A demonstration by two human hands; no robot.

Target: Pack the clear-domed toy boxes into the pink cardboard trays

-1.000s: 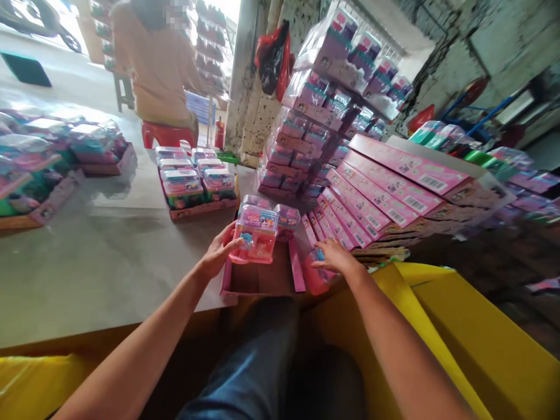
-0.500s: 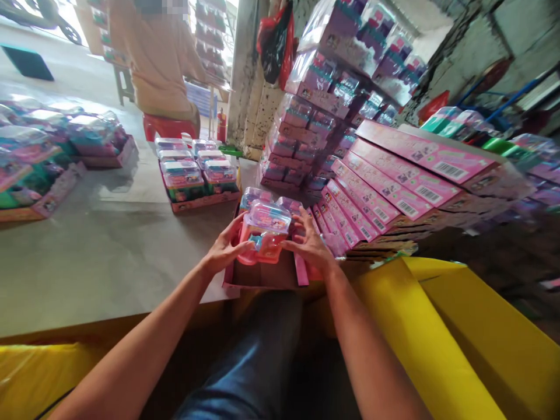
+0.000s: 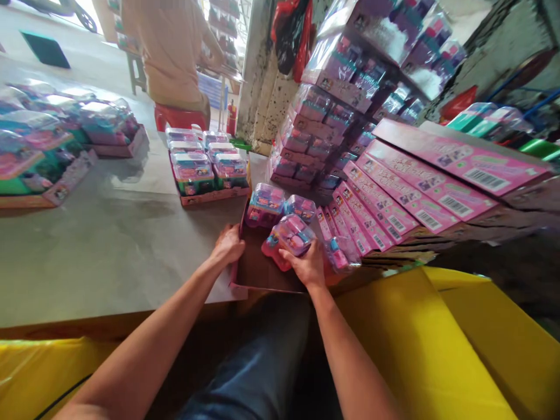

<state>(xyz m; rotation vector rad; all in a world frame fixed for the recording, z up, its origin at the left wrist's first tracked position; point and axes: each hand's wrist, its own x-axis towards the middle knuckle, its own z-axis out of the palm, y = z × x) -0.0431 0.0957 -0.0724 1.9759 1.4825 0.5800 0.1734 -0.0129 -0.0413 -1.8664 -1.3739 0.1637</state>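
A shallow pink cardboard tray (image 3: 262,274) lies at the table's front edge, with two clear-lidded plastic cases (image 3: 265,204) at its far end. My right hand (image 3: 308,262) grips a pink case with a clear lid (image 3: 295,234), tilted over the tray's right side. At the tray's left wall is my left hand (image 3: 230,244), its fingers closed on that wall. Just right of my right hand sits another clear case (image 3: 341,254), holding pink and blue pieces.
A filled tray (image 3: 214,197) stands beyond on the table (image 3: 131,251), more filled trays (image 3: 61,189) at left. Pink flat boxes (image 3: 433,181) and wrapped stacks (image 3: 324,105) rise at right. A yellow carton (image 3: 411,332) is front right. A person (image 3: 172,52) sits beyond.
My left hand has let go of the pink case and moved to the tray's left wall. My right hand has moved the case slightly right and turned it. The view has shifted a little.
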